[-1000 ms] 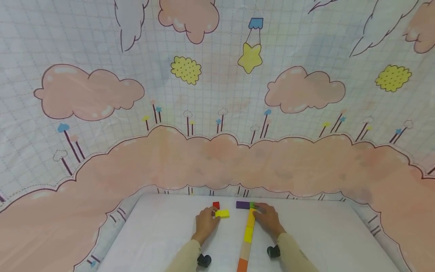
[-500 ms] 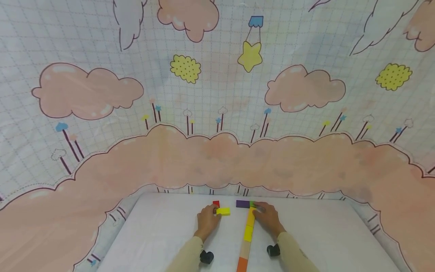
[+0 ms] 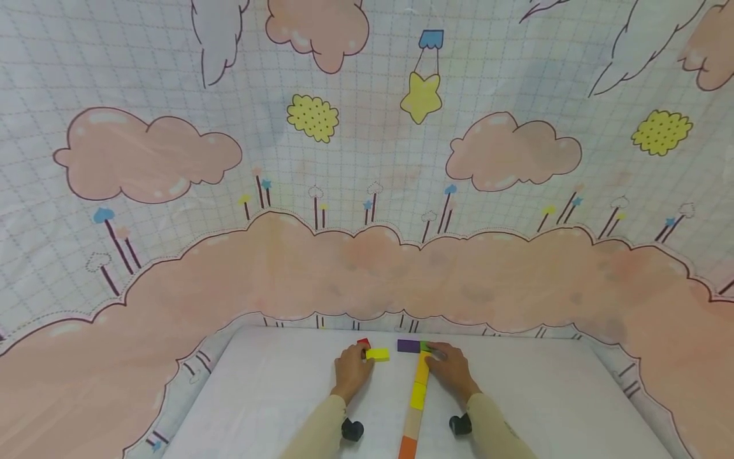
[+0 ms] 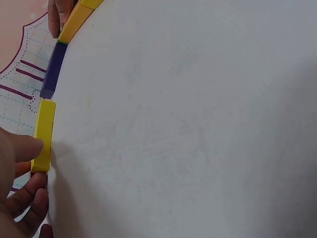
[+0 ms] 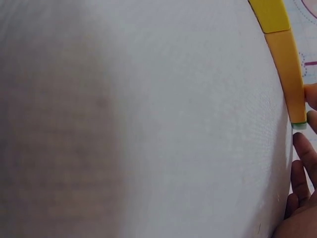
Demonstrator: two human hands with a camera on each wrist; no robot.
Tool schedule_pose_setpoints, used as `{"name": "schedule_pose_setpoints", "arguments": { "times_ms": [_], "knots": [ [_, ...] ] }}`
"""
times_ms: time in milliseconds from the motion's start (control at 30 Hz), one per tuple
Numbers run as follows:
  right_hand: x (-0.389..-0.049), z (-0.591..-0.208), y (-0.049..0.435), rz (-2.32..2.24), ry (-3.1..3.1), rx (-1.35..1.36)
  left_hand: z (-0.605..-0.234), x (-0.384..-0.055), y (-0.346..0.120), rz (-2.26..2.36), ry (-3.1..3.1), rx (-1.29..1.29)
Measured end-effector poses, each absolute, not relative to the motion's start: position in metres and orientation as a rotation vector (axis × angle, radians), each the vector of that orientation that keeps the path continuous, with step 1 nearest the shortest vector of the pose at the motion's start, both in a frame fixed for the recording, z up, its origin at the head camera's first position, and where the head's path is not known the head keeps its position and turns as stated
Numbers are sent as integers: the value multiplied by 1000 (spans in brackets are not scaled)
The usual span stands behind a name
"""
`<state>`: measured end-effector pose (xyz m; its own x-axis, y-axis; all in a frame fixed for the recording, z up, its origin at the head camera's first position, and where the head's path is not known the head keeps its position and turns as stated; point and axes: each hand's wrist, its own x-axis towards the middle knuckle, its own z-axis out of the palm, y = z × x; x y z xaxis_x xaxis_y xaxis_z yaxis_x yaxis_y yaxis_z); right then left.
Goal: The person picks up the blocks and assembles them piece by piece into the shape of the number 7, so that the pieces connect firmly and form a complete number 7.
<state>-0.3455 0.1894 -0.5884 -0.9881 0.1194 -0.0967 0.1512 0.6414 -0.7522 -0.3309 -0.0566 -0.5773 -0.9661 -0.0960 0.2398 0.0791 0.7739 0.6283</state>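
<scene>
In the head view my left hand [image 3: 352, 371] pinches a yellow wooden block [image 3: 378, 355] lying lengthwise on the table. Behind its fingers a red block [image 3: 364, 342] shows only in part. The left wrist view has the thumb on the near end of the yellow block, whose other end almost meets a purple block [image 4: 54, 70]. My right hand [image 3: 455, 371] holds its fingertips around a small green block [image 3: 424, 346], at the corner between the purple block and an orange block [image 3: 422, 366]. The hand partly covers the green block.
From that corner, the row runs back toward the body through another yellow block [image 3: 418, 396], a beige block [image 3: 413, 421] and a red-orange block [image 3: 408, 447]. A white table [image 3: 275, 382] lies under everything, backed by a cloud-patterned cloth [image 3: 401, 280]. Each wrist carries a dark heart-shaped piece [image 3: 352, 429].
My left hand has edged slightly to the right and away from the body with the yellow block, and the red block has become more covered. The right hand has stayed at the corner.
</scene>
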Motion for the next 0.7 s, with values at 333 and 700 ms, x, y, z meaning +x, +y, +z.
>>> {"name": "schedule_pose_setpoints", "arguments": {
  "times_ms": [333,700],
  "knots": [
    [-348,-594,188,-1337,2782,261,-582,-337,-56,-977,-2695,-6],
    [-347,-595,190,-1301,2826,224,-580,-342,-51,-980,-2677,-5]
  ]
}}
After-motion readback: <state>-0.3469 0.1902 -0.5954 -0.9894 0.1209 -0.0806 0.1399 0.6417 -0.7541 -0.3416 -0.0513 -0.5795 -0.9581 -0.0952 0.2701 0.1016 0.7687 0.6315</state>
